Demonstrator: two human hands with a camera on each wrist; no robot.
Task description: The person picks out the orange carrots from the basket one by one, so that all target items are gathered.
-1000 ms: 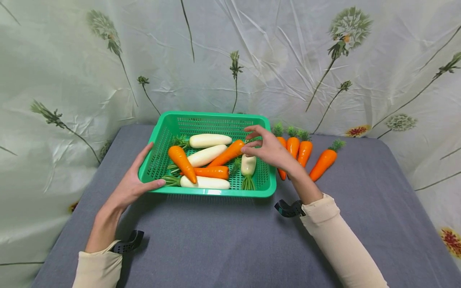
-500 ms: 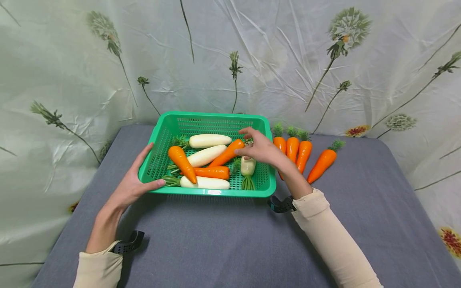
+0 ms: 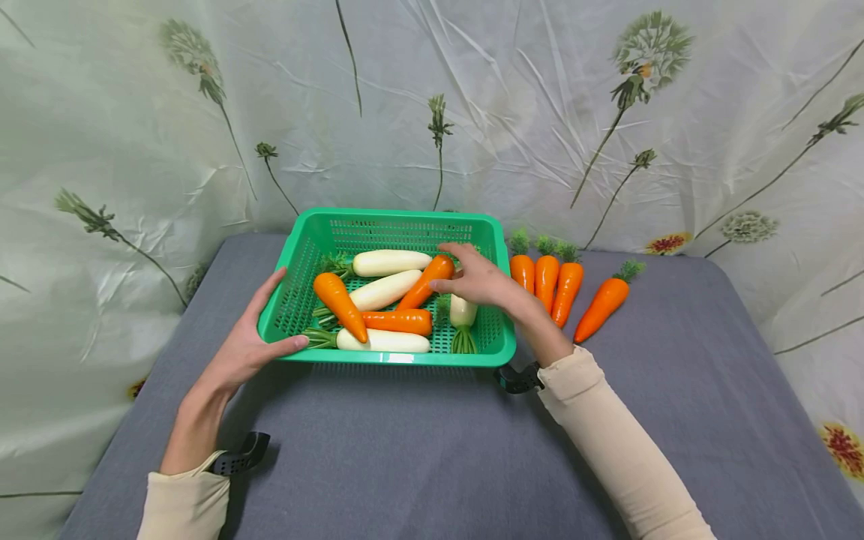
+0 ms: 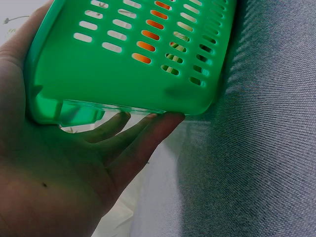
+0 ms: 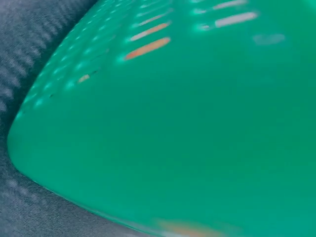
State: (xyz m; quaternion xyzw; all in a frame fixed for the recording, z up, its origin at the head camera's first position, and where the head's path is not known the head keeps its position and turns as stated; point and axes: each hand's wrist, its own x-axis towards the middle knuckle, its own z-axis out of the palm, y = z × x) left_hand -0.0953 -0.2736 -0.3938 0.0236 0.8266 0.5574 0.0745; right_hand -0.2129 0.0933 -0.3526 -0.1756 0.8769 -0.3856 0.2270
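A green plastic basket (image 3: 398,358) holds several orange carrots and white radishes. My left hand (image 3: 239,349) holds the basket's near left corner, thumb on the front rim. In the left wrist view its fingers (image 4: 143,143) lie straight against the outer wall. My right hand (image 3: 475,277) reaches in over the right side and grips the thick end of a carrot (image 3: 421,286); its leafy top is mostly hidden by the hand. Below that hand a radish (image 3: 463,311) points its green stems forward. Another carrot (image 3: 337,300) lies across radishes at the left.
Right of the basket, three carrots (image 3: 545,279) lie side by side, partly behind my right forearm. A separate carrot (image 3: 603,306) lies further right. Everything stands on a grey cloth-covered table (image 3: 378,442), with a floral curtain (image 3: 378,112) behind it.
My right hand has moved left and closed on the carrot, which now lies steeper and slightly raised at its thick end. The left hand has stayed at the basket corner.
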